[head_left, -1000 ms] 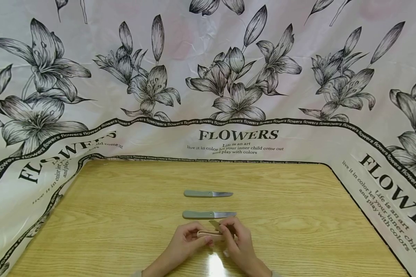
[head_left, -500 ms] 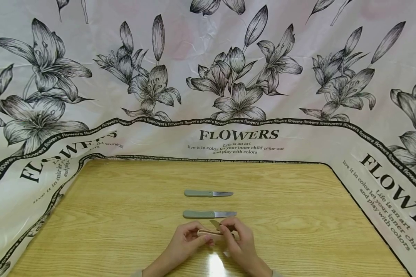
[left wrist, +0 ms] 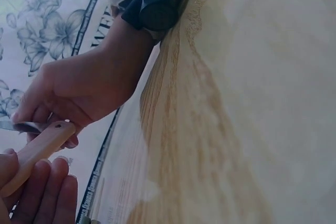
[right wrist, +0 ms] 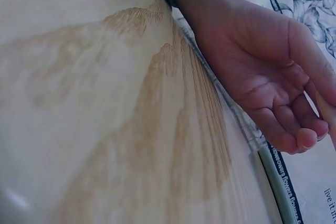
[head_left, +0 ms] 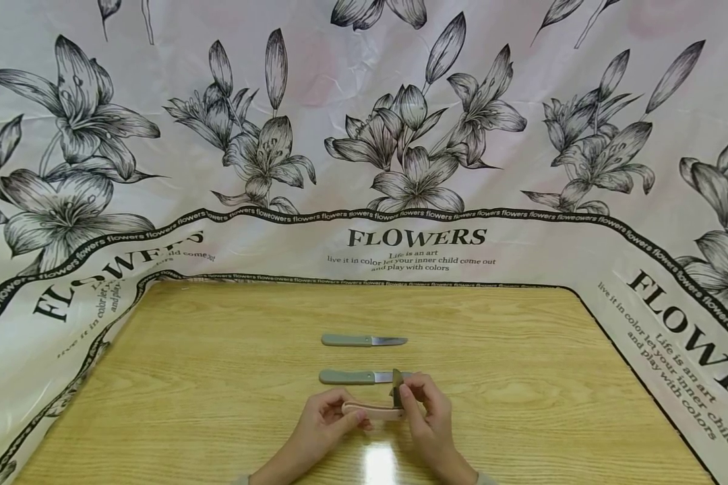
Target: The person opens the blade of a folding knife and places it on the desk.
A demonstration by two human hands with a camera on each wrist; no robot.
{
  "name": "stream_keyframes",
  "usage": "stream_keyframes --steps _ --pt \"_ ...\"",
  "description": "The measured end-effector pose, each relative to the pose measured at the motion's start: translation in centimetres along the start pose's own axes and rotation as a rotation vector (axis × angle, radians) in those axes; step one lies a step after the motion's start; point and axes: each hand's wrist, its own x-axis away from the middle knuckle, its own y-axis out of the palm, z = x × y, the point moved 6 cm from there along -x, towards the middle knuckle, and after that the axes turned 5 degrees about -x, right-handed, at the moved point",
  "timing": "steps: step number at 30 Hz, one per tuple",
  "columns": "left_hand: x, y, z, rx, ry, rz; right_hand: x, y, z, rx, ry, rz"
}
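Note:
A folding knife [head_left: 371, 410] with a pale pink handle is held above the near part of the table. My left hand [head_left: 323, 423] grips the handle's left end between thumb and fingers. At the other end my right hand [head_left: 429, 416] pinches the dark blade [head_left: 397, 382], which stands roughly at right angles to the handle. In the left wrist view the handle [left wrist: 41, 149] shows its pivot end beside the right hand [left wrist: 86, 85], with the blade partly behind the fingers. Only a sliver of handle [right wrist: 329, 119] appears in the right wrist view.
Two green-handled knives lie on the wooden table [head_left: 218, 350]: a farther knife [head_left: 347, 340] and a nearer knife [head_left: 347, 376], just beyond the hands, blades to the right. Flower-printed cloth [head_left: 279, 249] rises along the table's back and sides.
The blade has swung out from a low slant near the handle to nearly upright at its right end. My right hand has shifted slightly right and away from me; the left hand stays about in place.

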Motion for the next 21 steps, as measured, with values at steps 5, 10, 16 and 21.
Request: stream_keyframes --steps 5,10,16,21 --pt "0.09 -0.05 -0.12 -0.006 -0.02 0.007 0.0 0.11 0.1 -0.011 0.011 -0.017" --pt "0.09 0.11 -0.08 0.004 -0.031 -0.009 -0.06 0.26 0.07 -0.037 0.005 -0.036" --pt "0.02 0.15 -0.04 0.026 -0.012 -0.008 -0.25 0.2 -0.11 -0.037 0.002 -0.022" --pt "0.03 -0.14 0.1 0.012 0.027 0.02 -0.22 -0.18 0.27 -0.052 0.004 0.013"
